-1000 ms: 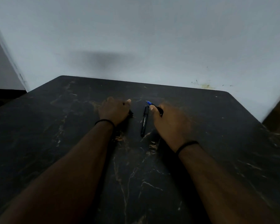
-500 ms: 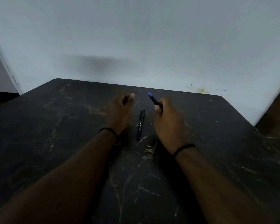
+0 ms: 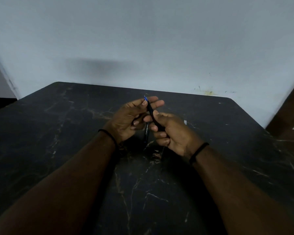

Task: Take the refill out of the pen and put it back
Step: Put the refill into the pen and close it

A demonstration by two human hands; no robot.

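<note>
Both my hands hover above the dark marbled table [image 3: 58, 133], holding one thin black pen [image 3: 150, 110] between them. Its blue tip [image 3: 145, 99] points away from me and up. My right hand [image 3: 175, 134] grips the lower part of the barrel with thumb and fingers. My left hand [image 3: 126, 119] pinches the front end just below the blue tip, with its fingers spread behind the pen. A second black pen-like piece with pale print [image 3: 146, 133] lies on the table under my hands, mostly hidden by them.
A pale wall rises directly behind the table's far edge. A small white speck [image 3: 185, 122] lies on the table just right of my right hand. A brown panel [image 3: 288, 116] stands past the table's right corner.
My right hand lifted the blue-tipped pen off the table and turned palm-up. My left hand rose and closed on the pen's front end. The other black piece stayed on the table.
</note>
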